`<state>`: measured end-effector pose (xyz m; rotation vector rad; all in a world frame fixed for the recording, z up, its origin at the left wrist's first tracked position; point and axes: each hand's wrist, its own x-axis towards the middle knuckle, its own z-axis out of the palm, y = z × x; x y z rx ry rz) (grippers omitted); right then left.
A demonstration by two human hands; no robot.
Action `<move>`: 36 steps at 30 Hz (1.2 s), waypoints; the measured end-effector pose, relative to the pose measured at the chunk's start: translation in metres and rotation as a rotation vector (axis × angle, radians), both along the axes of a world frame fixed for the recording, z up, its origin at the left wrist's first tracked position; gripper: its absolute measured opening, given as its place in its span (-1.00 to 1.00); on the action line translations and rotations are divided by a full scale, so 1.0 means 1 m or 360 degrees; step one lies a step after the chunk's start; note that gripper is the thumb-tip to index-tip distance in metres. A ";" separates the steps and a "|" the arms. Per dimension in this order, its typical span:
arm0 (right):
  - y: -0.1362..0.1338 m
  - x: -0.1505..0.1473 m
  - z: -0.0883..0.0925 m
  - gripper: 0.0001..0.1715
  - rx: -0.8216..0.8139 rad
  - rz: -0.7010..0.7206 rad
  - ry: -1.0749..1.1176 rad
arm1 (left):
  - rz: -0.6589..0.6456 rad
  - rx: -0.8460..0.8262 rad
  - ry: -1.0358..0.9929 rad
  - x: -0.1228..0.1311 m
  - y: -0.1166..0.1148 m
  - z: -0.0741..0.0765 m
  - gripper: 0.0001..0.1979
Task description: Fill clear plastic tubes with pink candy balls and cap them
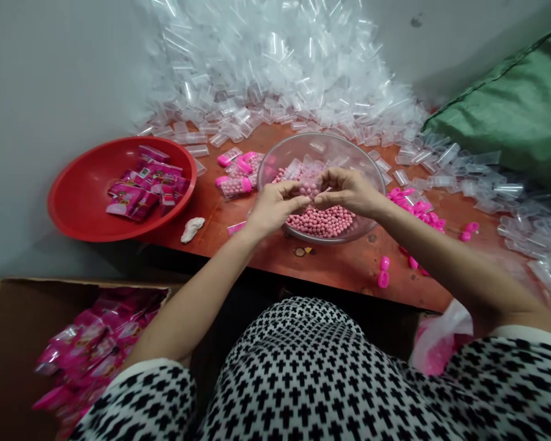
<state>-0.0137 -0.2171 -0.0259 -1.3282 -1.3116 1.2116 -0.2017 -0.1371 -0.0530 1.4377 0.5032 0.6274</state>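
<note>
The person's left grip [274, 208] and right grip [349, 192] meet at chest height in front of the body, fingers [319, 196] curled and pinching inward, nearly touching. Behind each grip, the left forearm [197, 297] and right forearm [454, 263] slant inward, wrists gently bent.

One left hand [275, 208] and one right hand [349, 193] hold together one clear tube [310, 184]. There are one glass bowl [321, 144], one red plastic basin [73, 202] and one cardboard box [27, 318]. Near the front edge of the worktop [340, 263] lie two pink caps [383, 279]. The loose clear tubes [280, 73] are too many for counting.
</note>
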 end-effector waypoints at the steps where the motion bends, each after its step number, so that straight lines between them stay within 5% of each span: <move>1: -0.002 0.003 0.001 -0.44 0.0023 -0.0002 -0.0018 | -0.0014 -0.0077 -0.0020 0.001 -0.001 0.000 -0.71; 7: -0.035 0.022 0.012 -0.43 0.0133 -0.0164 -0.0131 | -0.0024 -0.0265 -0.0083 0.007 -0.009 0.002 -0.67; 12: -0.057 0.035 0.024 -0.67 0.0137 -0.0276 -0.0570 | 0.0011 -0.0319 -0.0101 0.014 -0.013 -0.001 -0.63; 14: -0.050 0.033 0.023 -0.78 0.0040 -0.0126 -0.1039 | 0.0047 -0.0335 -0.0123 0.017 -0.013 -0.003 -0.61; 18: -0.016 0.010 0.006 -0.80 -0.0335 0.0538 -0.1967 | 0.0111 -0.0306 -0.0181 0.018 -0.011 -0.008 -0.55; 23: 0.004 -0.017 -0.016 -0.68 -0.0589 0.0965 -0.2181 | 0.0088 -0.0232 -0.0158 0.015 -0.010 -0.011 -0.58; 26: -0.003 -0.006 -0.013 -0.73 -0.0536 0.0832 -0.2157 | 0.0052 -0.0161 -0.0144 0.014 -0.009 -0.012 -0.63; 32: -0.026 0.026 0.019 -0.76 0.0102 -0.0123 -0.1363 | -0.0040 0.0133 -0.0001 0.017 -0.011 -0.011 -0.75; 36: -0.037 0.023 0.037 -0.72 0.0308 -0.0195 -0.0959 | -0.0103 0.0189 -0.0025 0.023 -0.019 -0.010 -0.74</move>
